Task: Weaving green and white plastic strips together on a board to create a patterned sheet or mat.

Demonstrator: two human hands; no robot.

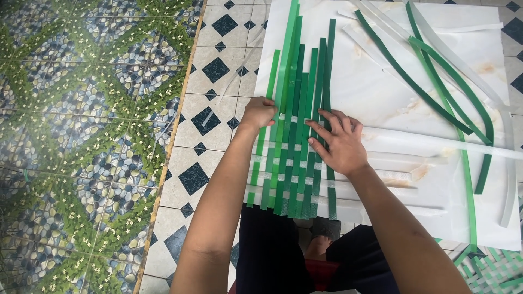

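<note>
At frame centre, green strips (297, 125) interlace with white strips (381, 163) on a white board (381, 92) — left hand (258, 112) pinching a strip's edge, right hand (339, 142) pressing flat, fingers spread; loose strips (447, 81) upper right.

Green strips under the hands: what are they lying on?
The green strips lie on a white board, interwoven with white strips. The right hand covers part of the weave; the floor beneath the board is hidden.
</note>
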